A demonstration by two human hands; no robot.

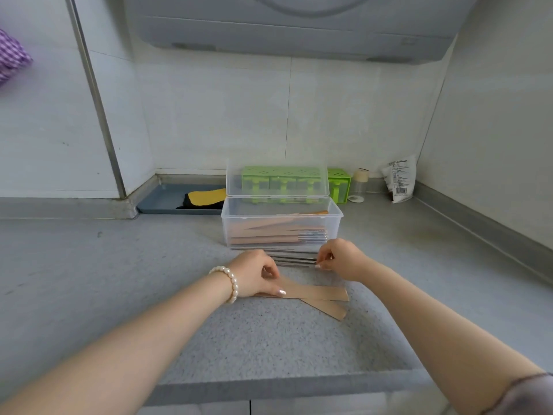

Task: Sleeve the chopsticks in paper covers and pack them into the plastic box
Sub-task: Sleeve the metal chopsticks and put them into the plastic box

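A clear plastic box (335, 218) stands open on the grey counter, its lid raised behind it. Several sleeved chopsticks (269, 239) lie inside. Bare metal chopsticks (294, 259) lie in a row on the counter just in front of the box. My right hand (341, 259) pinches their right ends. Two brown paper covers (323, 298) lie crossed nearer to me. My left hand (257, 275), with a pearl bracelet on the wrist, rests on the left end of the covers with curled fingers; whether it pinches a cover is hidden.
A green spice rack (339, 184) stands behind the box, with a small bottle (359, 184) and a white packet (399, 179) to its right. A blue tray (158, 202) with a yellow and black cloth sits at the back left. The counter edge (284, 384) runs near me.
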